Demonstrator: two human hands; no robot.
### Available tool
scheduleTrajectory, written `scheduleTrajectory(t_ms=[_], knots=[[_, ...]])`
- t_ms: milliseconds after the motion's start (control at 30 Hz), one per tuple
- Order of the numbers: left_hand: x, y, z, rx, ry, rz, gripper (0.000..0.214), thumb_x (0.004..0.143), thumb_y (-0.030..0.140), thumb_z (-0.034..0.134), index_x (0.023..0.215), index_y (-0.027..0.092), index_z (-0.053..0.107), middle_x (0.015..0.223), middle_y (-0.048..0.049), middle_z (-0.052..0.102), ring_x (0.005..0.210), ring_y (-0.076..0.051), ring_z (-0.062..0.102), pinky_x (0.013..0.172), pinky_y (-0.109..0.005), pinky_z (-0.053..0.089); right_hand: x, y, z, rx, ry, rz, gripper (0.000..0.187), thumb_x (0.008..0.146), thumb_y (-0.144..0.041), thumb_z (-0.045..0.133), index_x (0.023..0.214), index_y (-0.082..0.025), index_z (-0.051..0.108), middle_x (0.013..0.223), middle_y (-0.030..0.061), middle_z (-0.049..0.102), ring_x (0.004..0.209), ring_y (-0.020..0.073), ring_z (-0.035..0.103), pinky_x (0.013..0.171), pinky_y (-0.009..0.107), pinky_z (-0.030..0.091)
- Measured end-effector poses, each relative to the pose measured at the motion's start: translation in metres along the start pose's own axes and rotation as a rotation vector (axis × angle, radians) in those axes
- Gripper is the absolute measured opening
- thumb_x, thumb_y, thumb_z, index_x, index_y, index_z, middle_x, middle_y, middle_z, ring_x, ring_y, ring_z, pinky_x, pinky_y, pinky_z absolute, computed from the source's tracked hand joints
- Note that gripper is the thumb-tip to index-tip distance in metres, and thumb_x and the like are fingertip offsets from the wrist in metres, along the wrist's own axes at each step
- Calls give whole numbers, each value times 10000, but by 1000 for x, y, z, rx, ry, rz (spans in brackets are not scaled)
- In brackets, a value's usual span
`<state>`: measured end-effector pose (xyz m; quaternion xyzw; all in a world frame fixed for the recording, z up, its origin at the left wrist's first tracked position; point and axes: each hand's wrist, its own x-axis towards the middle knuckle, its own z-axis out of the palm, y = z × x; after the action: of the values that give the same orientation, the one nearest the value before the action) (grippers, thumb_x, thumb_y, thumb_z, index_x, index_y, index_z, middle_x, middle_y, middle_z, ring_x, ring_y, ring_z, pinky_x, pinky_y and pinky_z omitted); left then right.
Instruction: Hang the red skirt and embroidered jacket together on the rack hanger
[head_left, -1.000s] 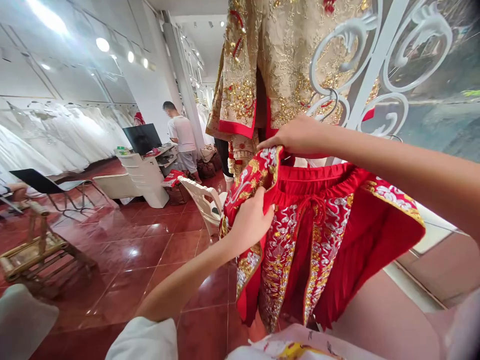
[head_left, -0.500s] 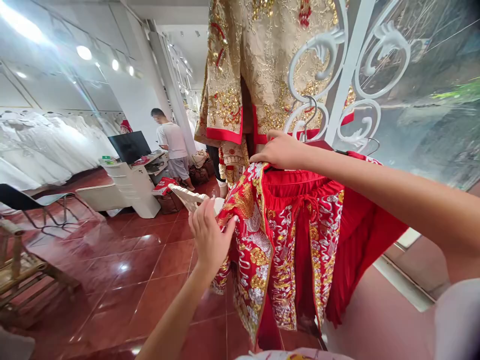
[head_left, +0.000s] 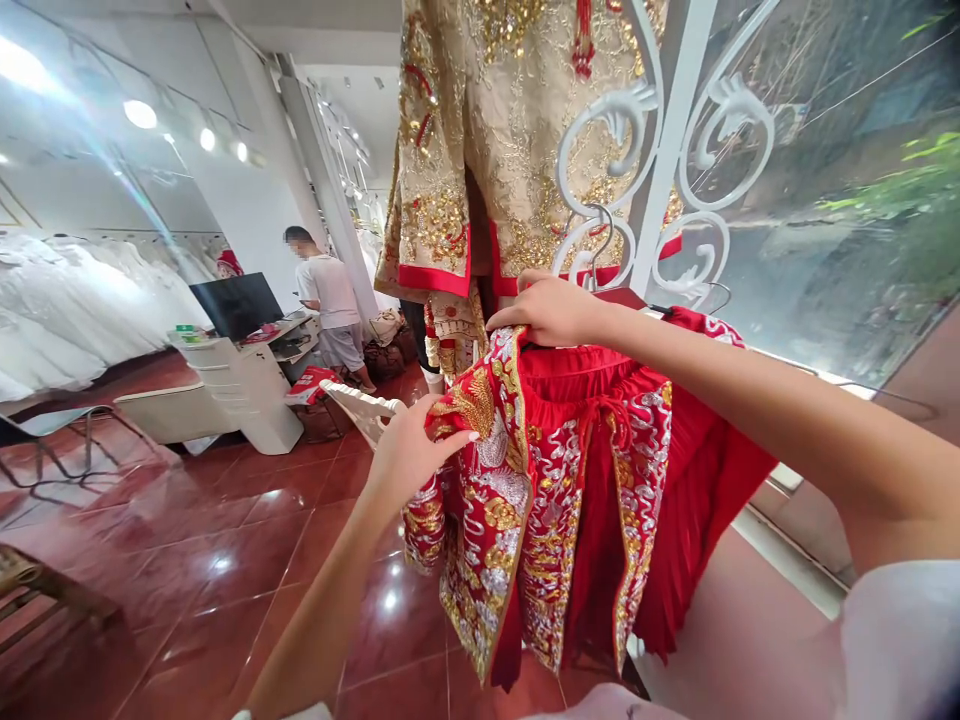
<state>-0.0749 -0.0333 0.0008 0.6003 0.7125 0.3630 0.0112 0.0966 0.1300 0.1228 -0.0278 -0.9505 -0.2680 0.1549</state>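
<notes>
Clock from wearer: skirt (head_left: 559,540) at 12, jacket (head_left: 487,520) just beside it toward 11. Coat (head_left: 510,130) hanging behind both, at 12. Scrolled metalwork (head_left: 666,150) before coat, toward 1; window (head_left: 810,250) at 2. Chair (head_left: 352,400) behind jacket, toward 11. Farther at 11: surface (head_left: 225,375), monitor (head_left: 240,303) on it, person (head_left: 330,300) past its right end. Gowns (head_left: 97,310) at 10.

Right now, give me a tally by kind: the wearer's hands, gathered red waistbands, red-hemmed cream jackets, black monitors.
Hands: 2 (left hand, right hand)
Gathered red waistband: 1
Red-hemmed cream jacket: 1
Black monitor: 1
Total: 5
</notes>
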Motion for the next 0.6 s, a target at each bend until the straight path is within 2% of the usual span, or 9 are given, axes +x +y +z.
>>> scheduleTrajectory(t_ms=[100, 200, 300, 367, 433, 500, 567, 600], knots=[[-6, 21, 0, 316, 120, -97, 582, 731, 592, 564, 1155, 194, 533, 940, -136, 677, 886, -328, 634, 765, -432, 468, 1, -2, -5, 80, 3, 34, 515, 653, -70, 407, 1081, -197, 663, 798, 27, 677, 678, 162, 475, 828, 363, 277], [10, 33, -10, 376, 67, 30, 635, 708, 584, 587, 1174, 155, 532, 1040, -173, 649, 957, -354, 611, 808, -451, 453, 3, -3, -9, 142, 15, 84, 509, 616, -72, 419, 1036, -182, 686, 845, 37, 684, 697, 165, 488, 806, 350, 297], [40, 45, -23, 114, -147, 269, 662, 699, 562, 602, 1229, 176, 514, 1141, -127, 626, 996, -294, 601, 855, -393, 452, 5, -4, -11, 196, 27, 132, 497, 615, -94, 444, 1041, -182, 684, 888, 43, 684, 724, 173, 507, 766, 333, 320], [61, 55, -24, -58, -230, 344, 606, 683, 529, 626, 1170, 174, 558, 1102, -94, 645, 951, -258, 611, 848, -364, 459, 8, -5, -11, 201, 21, 166, 495, 634, -107, 460, 1076, -189, 667, 888, 45, 683, 735, 176, 519, 737, 323, 332], [80, 62, -16, -158, -246, 313, 502, 636, 446, 679, 1029, 141, 614, 997, -92, 671, 885, -251, 620, 815, -363, 470, 8, -9, -12, 136, -3, 193, 475, 666, -112, 474, 1100, -188, 651, 846, 48, 681, 741, 178, 527, 749, 328, 338], [95, 65, -7, -266, -316, 221, 374, 598, 351, 699, 890, 127, 631, 868, -88, 682, 789, -238, 629, 748, -357, 485, 0, -15, -14, 17, -7, 167, 436, 731, -121, 469, 1135, -168, 628, 840, 66, 686, 779, 185, 540, 827, 357, 332], [105, 63, -2, -375, -437, 143, 264, 578, 294, 694, 781, 140, 625, 752, -68, 674, 691, -218, 627, 678, -345, 492, -20, -20, -17, -93, 69, 129, 407, 830, -173, 434, 1211, -158, 575, 968, 97, 688, 877, 201, 552, 914, 391, 301], [108, 61, -2, -414, -493, 124, 236, 566, 283, 696, 745, 150, 621, 712, -57, 668, 659, -212, 624, 656, -343, 493, -36, -20, -18, -122, 144, 168, 397, 868, -211, 411, 1237, -165, 552, 1039, 106, 675, 921, 209, 553, 931, 402, 296]])
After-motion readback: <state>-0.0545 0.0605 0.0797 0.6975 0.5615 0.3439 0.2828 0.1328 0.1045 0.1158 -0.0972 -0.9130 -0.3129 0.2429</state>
